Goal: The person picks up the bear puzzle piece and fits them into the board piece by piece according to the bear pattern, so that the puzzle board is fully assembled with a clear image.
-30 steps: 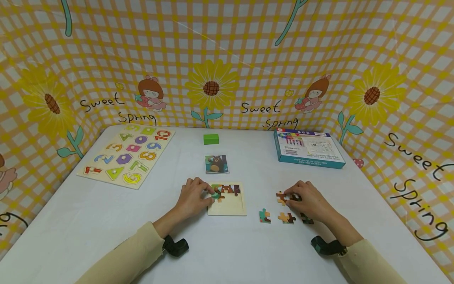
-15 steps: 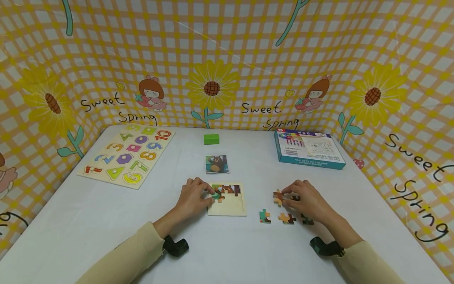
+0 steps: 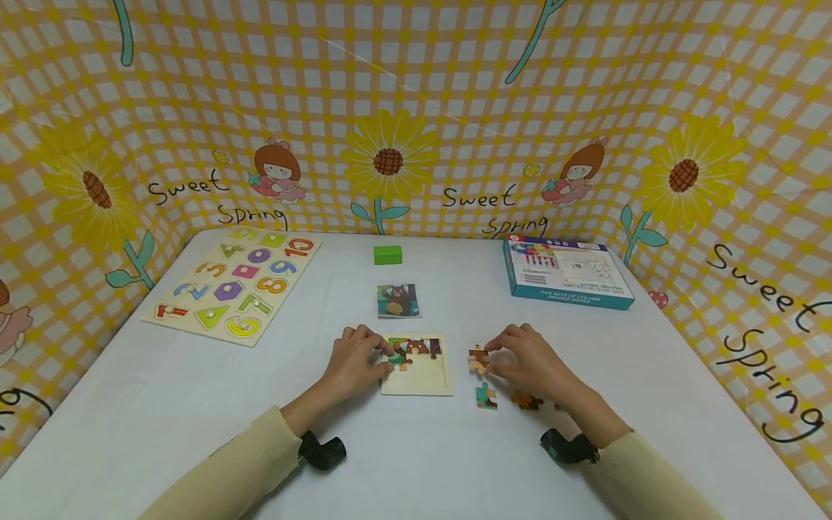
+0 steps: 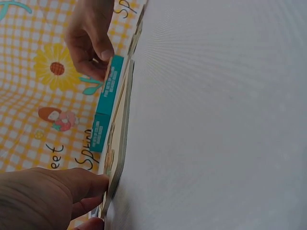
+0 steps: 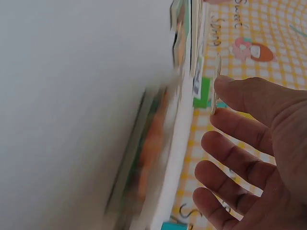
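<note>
We have a puzzle piece (image 3: 478,359) pinched between thumb and forefinger of our right hand (image 3: 523,354), other fingers loosely spread, raised just right of the wooden board (image 3: 422,380), whose left edge our left hand (image 3: 354,361) grips with bent fingers.

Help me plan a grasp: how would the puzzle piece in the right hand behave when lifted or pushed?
The piece is likely stiff: it shows no sag in the right hand. It is probably light, being small and thin. Flat, it would likely slide rather than roll.
</note>
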A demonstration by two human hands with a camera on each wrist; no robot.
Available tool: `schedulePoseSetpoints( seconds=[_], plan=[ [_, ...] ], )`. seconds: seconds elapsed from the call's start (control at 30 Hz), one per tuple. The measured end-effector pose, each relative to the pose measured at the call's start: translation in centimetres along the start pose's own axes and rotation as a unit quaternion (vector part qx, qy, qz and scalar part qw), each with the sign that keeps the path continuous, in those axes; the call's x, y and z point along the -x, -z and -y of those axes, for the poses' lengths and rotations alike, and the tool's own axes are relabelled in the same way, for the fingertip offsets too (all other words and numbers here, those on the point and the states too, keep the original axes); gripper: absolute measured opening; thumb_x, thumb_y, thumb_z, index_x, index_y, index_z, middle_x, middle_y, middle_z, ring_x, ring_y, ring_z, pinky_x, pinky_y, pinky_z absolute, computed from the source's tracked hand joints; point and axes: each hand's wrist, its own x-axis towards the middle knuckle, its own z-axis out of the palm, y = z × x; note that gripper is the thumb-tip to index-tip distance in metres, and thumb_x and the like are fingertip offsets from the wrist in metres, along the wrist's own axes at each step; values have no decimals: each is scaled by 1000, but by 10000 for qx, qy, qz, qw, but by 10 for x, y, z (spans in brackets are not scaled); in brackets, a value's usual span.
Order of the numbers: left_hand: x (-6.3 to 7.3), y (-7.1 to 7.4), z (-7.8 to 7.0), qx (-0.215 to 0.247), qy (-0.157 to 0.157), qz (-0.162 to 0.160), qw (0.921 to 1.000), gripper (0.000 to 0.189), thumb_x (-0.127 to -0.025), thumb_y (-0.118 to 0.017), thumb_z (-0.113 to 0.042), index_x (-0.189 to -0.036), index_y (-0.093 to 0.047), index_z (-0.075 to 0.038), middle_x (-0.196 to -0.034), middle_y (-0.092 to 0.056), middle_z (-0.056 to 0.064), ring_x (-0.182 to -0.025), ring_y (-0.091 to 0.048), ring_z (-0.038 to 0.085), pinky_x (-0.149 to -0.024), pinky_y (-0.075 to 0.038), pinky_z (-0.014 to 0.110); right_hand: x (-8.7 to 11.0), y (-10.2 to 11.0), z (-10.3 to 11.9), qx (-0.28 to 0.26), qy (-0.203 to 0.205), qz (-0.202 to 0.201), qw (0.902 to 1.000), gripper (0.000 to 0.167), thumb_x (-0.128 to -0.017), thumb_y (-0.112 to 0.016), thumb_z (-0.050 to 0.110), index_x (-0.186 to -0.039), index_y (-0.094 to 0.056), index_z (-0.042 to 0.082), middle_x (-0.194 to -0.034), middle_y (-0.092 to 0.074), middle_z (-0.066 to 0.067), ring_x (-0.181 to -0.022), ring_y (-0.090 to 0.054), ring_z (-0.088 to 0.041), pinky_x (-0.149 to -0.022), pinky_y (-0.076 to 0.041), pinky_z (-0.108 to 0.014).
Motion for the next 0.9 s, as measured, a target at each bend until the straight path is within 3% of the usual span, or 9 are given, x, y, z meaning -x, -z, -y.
schedulePoseSetpoints(
  seconds=[0.37, 0.9],
  plan=[
    [-1, 0, 0, -8, -6, -5, 10000, 11, -77, -72, -18, -87, -69, -15, -97, -56, 5, -98, -44, 25, -82, -33, 43, -17, -14, 26, 19, 320, 111, 9994, 24, -79, -74, 26, -100, -71, 14, -101, -63, -2, -95, -47, -19, -81, -41, -36],
    [0, 0, 0, -13, -21, 40, 10000, 11, -78, -72, -20, -88, -69, -16, -97, -56, 5, -98, -44, 25, -81, -34, 42, -35, -28, 54, 226, 624, 162, 9977, 25, -78, -76, 28, -97, -71, 13, -100, -64, -2, -92, -49, -18, -82, -43, -36]
  ],
)
